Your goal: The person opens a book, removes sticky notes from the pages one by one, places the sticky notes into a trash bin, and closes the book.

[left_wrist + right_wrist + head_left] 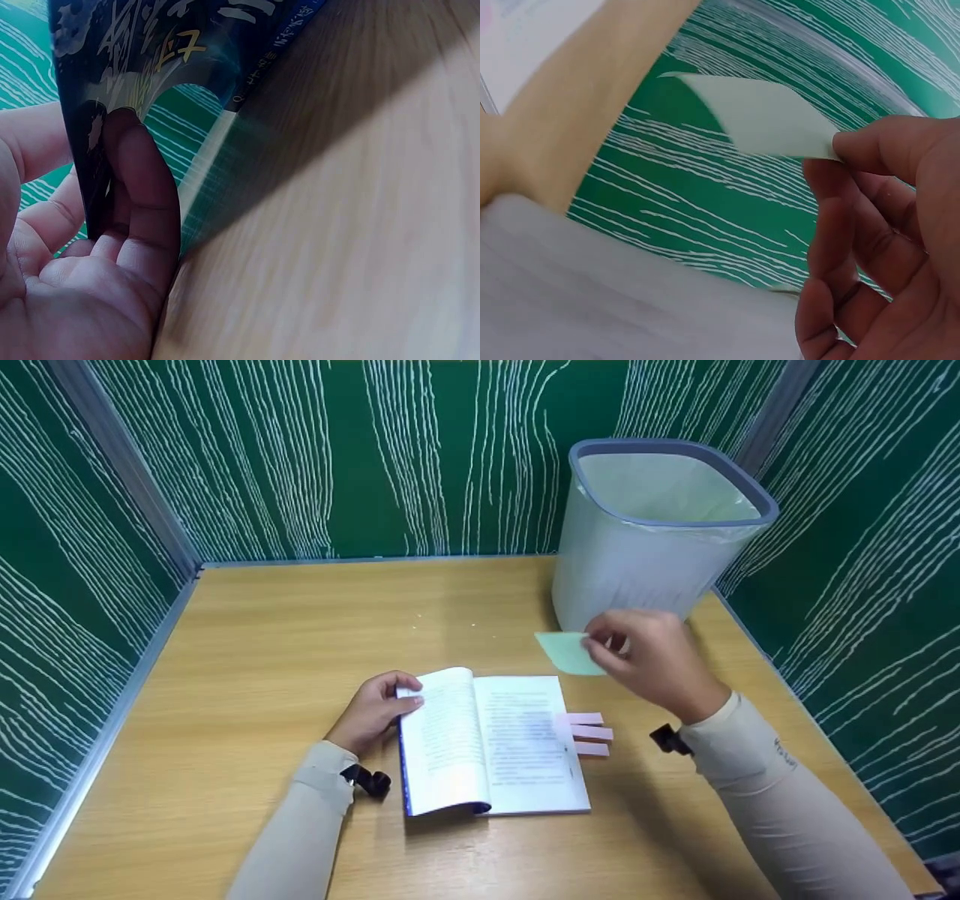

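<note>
An open book [525,750] lies on the table, its left pages raised in a curve. My left hand [375,709] grips the raised left side at its outer edge, thumb on the page. In the left wrist view its fingers [150,195] curl behind the dark printed cover [180,45]. Between thumb and fingertips, my right hand [649,660] pinches a pale green sticky note [566,652] by one edge, in the air beyond the book's upper right corner. The right wrist view shows the note [765,112] slightly bent. Pink page tabs [592,732] stick out from the book's right edge.
A white waste bin [630,562] with a blue-grey rim and a plastic liner stands at the back right, just behind my right hand. Green panels [450,457] with white streaks enclose the wooden table [300,622] at the back and sides. Small white specks lie beyond the book.
</note>
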Demonstrator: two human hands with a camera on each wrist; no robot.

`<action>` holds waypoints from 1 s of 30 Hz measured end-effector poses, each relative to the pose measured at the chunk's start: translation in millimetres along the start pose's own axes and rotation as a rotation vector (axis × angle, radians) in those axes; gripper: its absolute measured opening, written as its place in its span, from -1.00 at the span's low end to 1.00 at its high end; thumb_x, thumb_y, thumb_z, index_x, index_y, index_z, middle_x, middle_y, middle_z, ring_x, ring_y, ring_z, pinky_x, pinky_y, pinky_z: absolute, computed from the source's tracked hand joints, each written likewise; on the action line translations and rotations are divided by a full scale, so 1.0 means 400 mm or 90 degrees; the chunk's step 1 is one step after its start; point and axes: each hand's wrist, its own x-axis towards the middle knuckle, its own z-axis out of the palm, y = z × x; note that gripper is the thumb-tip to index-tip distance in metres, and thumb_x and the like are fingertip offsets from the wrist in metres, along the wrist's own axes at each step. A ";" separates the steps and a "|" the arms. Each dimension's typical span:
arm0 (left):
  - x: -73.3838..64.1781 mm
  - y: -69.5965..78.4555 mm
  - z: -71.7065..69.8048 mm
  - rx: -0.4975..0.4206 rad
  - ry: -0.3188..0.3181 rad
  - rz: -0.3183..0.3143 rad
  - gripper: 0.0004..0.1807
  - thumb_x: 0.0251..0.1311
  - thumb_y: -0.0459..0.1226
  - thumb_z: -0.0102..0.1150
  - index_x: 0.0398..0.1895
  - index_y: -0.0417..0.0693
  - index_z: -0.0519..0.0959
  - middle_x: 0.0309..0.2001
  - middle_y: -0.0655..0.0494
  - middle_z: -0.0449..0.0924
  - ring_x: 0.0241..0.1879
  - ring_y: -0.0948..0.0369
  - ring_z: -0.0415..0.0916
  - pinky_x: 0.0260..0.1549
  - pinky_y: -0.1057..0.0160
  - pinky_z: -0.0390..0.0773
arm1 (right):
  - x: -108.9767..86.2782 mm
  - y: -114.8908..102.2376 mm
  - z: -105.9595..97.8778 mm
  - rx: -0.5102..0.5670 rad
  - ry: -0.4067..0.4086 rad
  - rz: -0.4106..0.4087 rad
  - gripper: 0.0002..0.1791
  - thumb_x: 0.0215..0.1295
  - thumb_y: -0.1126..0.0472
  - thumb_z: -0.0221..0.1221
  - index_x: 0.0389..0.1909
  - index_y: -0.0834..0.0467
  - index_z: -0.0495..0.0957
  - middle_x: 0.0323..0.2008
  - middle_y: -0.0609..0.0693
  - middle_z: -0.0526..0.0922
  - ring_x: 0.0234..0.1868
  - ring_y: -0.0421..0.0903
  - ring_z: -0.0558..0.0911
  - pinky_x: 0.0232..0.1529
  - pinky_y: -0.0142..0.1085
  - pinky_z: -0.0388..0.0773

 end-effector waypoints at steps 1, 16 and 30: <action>0.000 0.000 0.000 -0.001 -0.001 -0.001 -0.70 0.24 -0.39 0.38 0.01 -0.27 0.58 -0.07 -0.01 0.53 -0.15 0.12 0.53 -0.28 0.31 0.65 | 0.005 0.000 -0.008 -0.003 0.007 0.002 -0.94 0.34 0.17 0.37 -0.24 0.07 0.73 -0.36 -0.12 0.74 -0.42 -0.22 0.61 -0.39 -0.27 0.66; -0.002 0.005 -0.001 0.027 0.005 0.008 -0.73 0.25 -0.40 0.37 -0.01 -0.26 0.60 -0.08 -0.02 0.54 -0.15 0.10 0.52 -0.28 0.31 0.64 | 0.079 0.012 -0.111 -0.036 0.087 0.024 -0.86 0.44 0.07 0.26 -0.24 0.06 0.63 -0.43 -0.13 0.65 -0.47 -0.26 0.51 -0.37 -0.50 0.51; 0.000 0.011 0.000 0.027 0.003 0.008 -0.73 0.23 -0.42 0.37 -0.03 -0.26 0.60 -0.10 0.00 0.56 -0.19 0.15 0.52 -0.30 0.34 0.63 | 0.131 0.031 -0.196 -0.136 0.176 0.045 -0.65 0.51 -0.06 0.16 -0.18 0.16 0.67 -0.56 0.01 0.51 -0.55 -0.09 0.40 -0.46 -0.28 0.32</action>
